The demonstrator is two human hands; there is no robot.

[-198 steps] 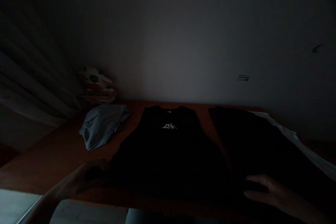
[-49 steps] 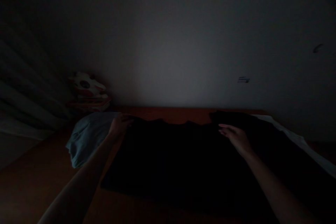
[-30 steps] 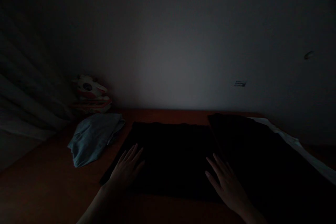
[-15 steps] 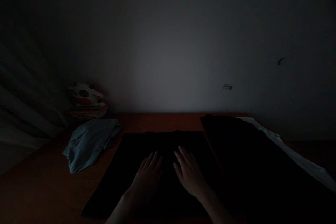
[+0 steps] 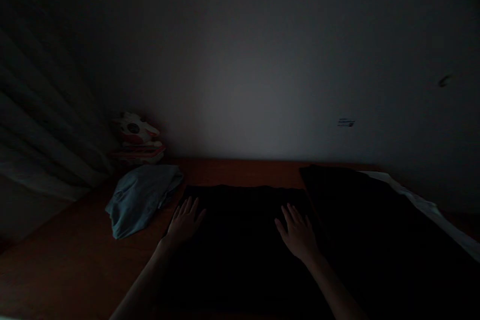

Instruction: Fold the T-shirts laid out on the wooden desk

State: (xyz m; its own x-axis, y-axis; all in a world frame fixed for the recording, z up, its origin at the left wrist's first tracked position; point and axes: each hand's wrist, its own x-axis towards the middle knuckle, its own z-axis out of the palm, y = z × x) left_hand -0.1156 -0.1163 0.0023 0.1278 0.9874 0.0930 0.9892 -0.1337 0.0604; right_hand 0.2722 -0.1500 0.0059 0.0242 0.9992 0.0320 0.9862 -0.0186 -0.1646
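A black cloth [image 5: 240,245] lies spread flat in front of me; it is too dark to tell what kind of garment it is. My left hand [image 5: 184,222] rests palm down near its far left corner, fingers stretched out. Toward the right edge of the same cloth lies my right hand [image 5: 297,231], also flat with the fingers apart. Neither hand grips anything.
Right of the cloth lies another dark fabric [image 5: 367,220], with white cloth [image 5: 423,205] showing along its far edge. A crumpled blue-grey cloth [image 5: 142,197] sits on the wooden table [image 5: 75,260] at left. Behind it stand a cow-like figure [image 5: 137,130] and a curtain [image 5: 45,140].
My hands have slid apart over the black cloth, the left one leftward and the right one rightward. The view has shifted, so the background sits farther right.
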